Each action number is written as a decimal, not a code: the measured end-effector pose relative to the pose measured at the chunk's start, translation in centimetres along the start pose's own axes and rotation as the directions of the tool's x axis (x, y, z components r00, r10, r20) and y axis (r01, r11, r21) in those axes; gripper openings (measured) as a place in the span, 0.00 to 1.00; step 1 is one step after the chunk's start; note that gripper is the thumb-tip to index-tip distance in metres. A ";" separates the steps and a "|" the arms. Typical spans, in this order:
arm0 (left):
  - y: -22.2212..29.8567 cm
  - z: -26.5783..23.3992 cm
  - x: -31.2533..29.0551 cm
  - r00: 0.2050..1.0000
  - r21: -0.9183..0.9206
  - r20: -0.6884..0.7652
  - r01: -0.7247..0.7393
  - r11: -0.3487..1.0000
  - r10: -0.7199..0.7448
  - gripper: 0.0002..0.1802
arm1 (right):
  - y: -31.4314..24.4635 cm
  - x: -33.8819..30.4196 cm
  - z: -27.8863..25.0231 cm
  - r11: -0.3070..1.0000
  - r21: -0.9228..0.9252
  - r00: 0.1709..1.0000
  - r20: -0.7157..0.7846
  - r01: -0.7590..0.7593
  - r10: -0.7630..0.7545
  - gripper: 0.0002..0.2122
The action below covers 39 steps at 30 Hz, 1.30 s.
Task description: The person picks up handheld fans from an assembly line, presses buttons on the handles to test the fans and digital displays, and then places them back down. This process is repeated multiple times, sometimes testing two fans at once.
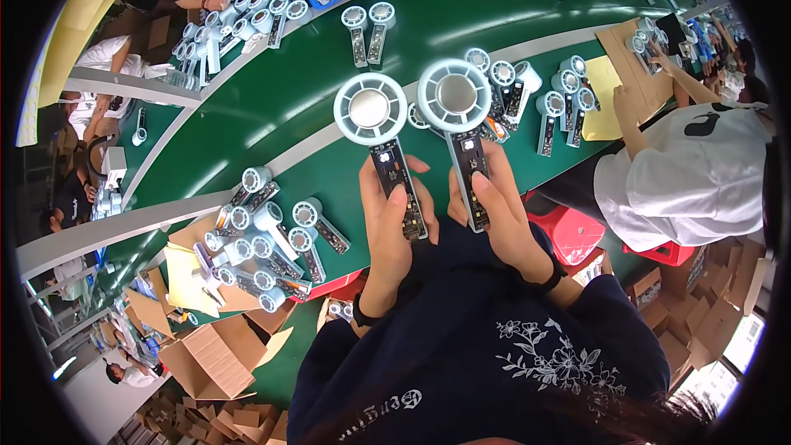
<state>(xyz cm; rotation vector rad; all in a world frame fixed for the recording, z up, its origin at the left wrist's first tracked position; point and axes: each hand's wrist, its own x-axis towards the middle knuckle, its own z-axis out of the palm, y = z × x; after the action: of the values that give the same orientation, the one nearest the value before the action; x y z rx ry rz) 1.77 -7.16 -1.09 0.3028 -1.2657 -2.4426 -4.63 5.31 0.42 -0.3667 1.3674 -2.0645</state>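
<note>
My left hand (386, 227) is closed around the handle of a handheld fan (370, 109), its thumb lying on the exposed circuit board. In my right hand (509, 218) is a second handheld fan (455, 97), gripped the same way with the thumb on its board. Both fans are held upright side by side, with pale blue round grilles and silver centres. Small white lights glow on both boards. Behind the right one, several more fans (503, 74) lie on the green table (346, 173), partly hidden by it.
A pile of fans (255, 251) lies at the left beside yellow paper (191, 276). An open carton (210, 358) stands below. Two fans (367, 29) rest on the green conveyor belt (247, 99). At right, a person in a white shirt (692, 173) works near a red stool (568, 231).
</note>
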 end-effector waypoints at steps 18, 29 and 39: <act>0.2 -0.1 -1.1 1.000 0.100 -0.005 0.001 0.995 0.000 0.21 | 0.3 -2.9 0.7 0.993 -0.064 0.987 -0.121 0.098 -0.105 0.19; -0.9 2.3 -0.8 0.987 0.092 0.106 0.111 0.990 -0.120 0.24 | 0.1 -3.9 -0.7 0.997 0.026 0.970 -0.235 0.079 -0.070 0.19; -2.0 4.6 -0.1 0.980 0.126 0.130 0.133 0.983 -0.149 0.26 | -1.4 -3.1 -3.5 0.992 -0.001 0.975 -0.183 0.128 -0.126 0.19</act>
<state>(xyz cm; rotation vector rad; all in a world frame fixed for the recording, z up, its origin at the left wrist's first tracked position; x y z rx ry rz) -0.19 -2.65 -0.11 0.2664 -1.4983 -2.5513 -4.64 10.22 0.48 -0.2715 1.4729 -2.2569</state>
